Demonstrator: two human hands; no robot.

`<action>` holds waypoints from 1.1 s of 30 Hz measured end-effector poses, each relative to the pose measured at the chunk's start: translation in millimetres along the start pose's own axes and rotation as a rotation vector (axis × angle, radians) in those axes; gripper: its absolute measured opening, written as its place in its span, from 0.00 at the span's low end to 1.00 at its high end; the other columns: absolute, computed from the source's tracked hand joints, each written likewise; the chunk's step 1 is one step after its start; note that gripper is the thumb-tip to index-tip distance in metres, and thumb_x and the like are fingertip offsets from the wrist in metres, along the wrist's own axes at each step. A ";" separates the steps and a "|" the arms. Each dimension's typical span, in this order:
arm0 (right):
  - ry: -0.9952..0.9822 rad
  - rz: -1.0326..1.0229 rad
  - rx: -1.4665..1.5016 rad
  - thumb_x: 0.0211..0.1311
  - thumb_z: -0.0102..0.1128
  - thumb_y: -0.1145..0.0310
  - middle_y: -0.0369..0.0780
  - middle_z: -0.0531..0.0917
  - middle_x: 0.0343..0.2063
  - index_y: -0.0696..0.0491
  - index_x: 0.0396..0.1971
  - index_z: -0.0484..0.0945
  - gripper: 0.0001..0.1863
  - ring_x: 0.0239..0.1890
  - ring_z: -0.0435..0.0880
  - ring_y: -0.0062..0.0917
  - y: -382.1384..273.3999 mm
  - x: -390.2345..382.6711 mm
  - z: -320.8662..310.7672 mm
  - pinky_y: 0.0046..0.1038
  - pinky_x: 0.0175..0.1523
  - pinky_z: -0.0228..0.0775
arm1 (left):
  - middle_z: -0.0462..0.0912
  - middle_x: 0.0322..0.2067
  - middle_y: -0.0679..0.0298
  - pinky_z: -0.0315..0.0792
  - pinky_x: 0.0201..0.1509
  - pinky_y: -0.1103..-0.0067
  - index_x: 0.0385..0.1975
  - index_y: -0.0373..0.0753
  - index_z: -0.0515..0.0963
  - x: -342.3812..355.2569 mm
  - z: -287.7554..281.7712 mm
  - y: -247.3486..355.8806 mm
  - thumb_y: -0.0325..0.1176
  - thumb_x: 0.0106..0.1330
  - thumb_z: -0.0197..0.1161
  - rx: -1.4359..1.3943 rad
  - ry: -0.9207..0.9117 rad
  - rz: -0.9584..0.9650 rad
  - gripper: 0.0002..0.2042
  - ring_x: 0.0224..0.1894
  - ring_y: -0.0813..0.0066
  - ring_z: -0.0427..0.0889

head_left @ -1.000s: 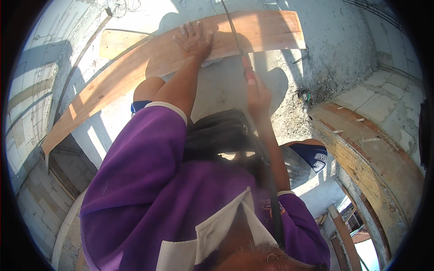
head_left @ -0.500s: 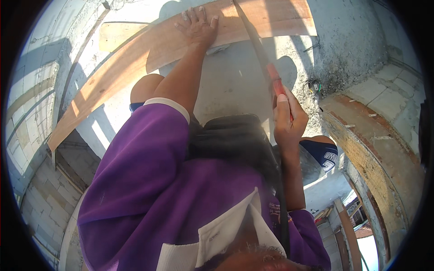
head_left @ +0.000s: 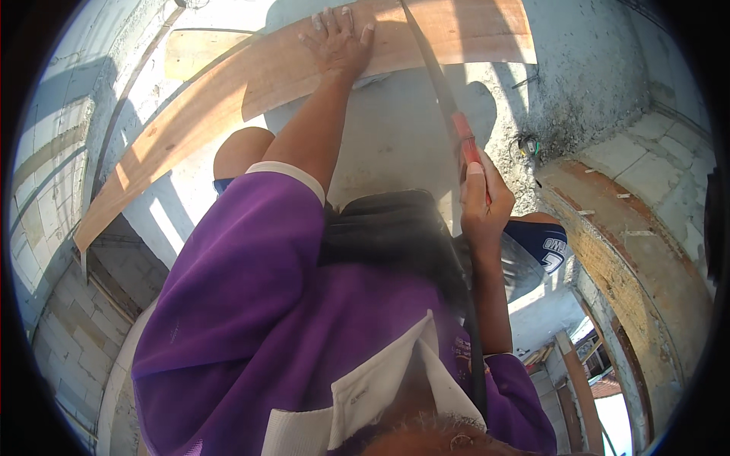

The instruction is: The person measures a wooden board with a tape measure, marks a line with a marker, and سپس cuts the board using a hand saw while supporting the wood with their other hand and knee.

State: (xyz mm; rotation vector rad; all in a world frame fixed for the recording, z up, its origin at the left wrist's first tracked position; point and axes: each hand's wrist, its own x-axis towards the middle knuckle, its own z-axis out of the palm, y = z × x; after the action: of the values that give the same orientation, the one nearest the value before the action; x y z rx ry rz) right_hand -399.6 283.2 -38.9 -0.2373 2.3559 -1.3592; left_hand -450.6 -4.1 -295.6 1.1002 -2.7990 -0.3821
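Note:
A long reddish-brown wooden board [head_left: 205,102], bent by the lens, runs from the lower left to the top right. My left hand [head_left: 341,47] lies flat on its upper part with the fingers spread, pressing on the wood. In my right hand [head_left: 484,199] is the red handle of a handsaw [head_left: 439,85]. The saw's thin blade slants up and to the left, crossing the board right of my left hand. Its far tip reaches the picture's top edge, so the end of it is hard to see.
A short pale plank [head_left: 199,53] lies beyond the board at the upper left. Right of the saw, a small dark object with a green part [head_left: 527,146] sits on the rough concrete. A thick wooden beam [head_left: 608,243] stands at the right, by a pale block wall [head_left: 661,159].
The view has shifted very slightly. My left hand stays flat on the board, and the saw in my right hand has moved only a little along its line.

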 end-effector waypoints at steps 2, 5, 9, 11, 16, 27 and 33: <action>0.027 0.054 -0.024 0.72 0.55 0.66 0.52 0.88 0.33 0.63 0.54 0.81 0.19 0.34 0.88 0.33 -4.3 22.5 8.6 0.31 0.45 0.78 | 0.47 0.80 0.56 0.27 0.78 0.40 0.79 0.52 0.54 3.0 3.3 0.0 0.64 0.75 0.39 0.017 0.076 0.028 0.37 0.83 0.54 0.38; 0.052 -0.087 -0.154 0.72 0.55 0.67 0.50 0.89 0.35 0.63 0.55 0.81 0.19 0.37 0.90 0.31 7.4 81.0 41.2 0.30 0.48 0.79 | 0.47 0.80 0.55 0.25 0.77 0.38 0.79 0.50 0.56 7.7 1.9 0.9 0.67 0.73 0.39 -0.009 -0.005 0.006 0.39 0.82 0.51 0.38; 0.066 -0.129 0.010 0.72 0.55 0.66 0.50 0.88 0.33 0.62 0.54 0.82 0.19 0.33 0.88 0.32 21.4 80.6 49.1 0.32 0.44 0.78 | 0.47 0.80 0.56 0.24 0.77 0.38 0.79 0.50 0.56 1.5 -8.0 2.6 0.66 0.74 0.39 -0.035 0.007 0.023 0.39 0.82 0.51 0.38; 0.018 -0.083 -0.117 0.73 0.54 0.67 0.49 0.88 0.32 0.61 0.55 0.81 0.19 0.31 0.87 0.30 18.6 42.5 32.5 0.32 0.42 0.78 | 0.48 0.80 0.56 0.25 0.77 0.38 0.78 0.50 0.56 -2.1 -12.8 2.4 0.66 0.73 0.40 0.007 -0.018 0.011 0.39 0.82 0.51 0.38; 0.019 0.049 -0.036 0.74 0.53 0.67 0.48 0.89 0.33 0.62 0.55 0.82 0.18 0.33 0.87 0.29 10.7 -12.6 -1.1 0.31 0.42 0.77 | 0.51 0.79 0.55 0.32 0.80 0.43 0.79 0.49 0.55 -3.3 -14.3 6.1 0.60 0.74 0.44 0.031 -0.098 -0.052 0.36 0.82 0.51 0.42; 0.102 0.099 0.199 0.76 0.55 0.63 0.28 0.66 0.14 0.62 0.54 0.83 0.19 0.15 0.61 0.10 47.3 66.4 26.0 0.20 0.20 0.50 | 0.43 0.81 0.56 0.25 0.75 0.34 0.79 0.49 0.53 -1.5 -12.0 9.4 0.60 0.75 0.42 -0.118 -0.012 -0.030 0.36 0.82 0.49 0.35; 0.099 0.092 0.246 0.76 0.55 0.64 0.28 0.67 0.13 0.63 0.50 0.84 0.18 0.14 0.61 0.10 40.8 60.9 35.2 0.20 0.19 0.49 | 0.54 0.77 0.48 0.32 0.78 0.38 0.75 0.42 0.60 21.5 -21.6 9.8 0.64 0.69 0.52 -0.093 -0.151 -0.044 0.41 0.80 0.46 0.46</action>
State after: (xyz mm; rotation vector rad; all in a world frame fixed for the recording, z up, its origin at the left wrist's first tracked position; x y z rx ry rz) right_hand -437.1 255.4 -105.5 0.0104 2.2180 -1.6302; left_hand -468.6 -16.0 -271.9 1.1604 -2.8548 -0.6185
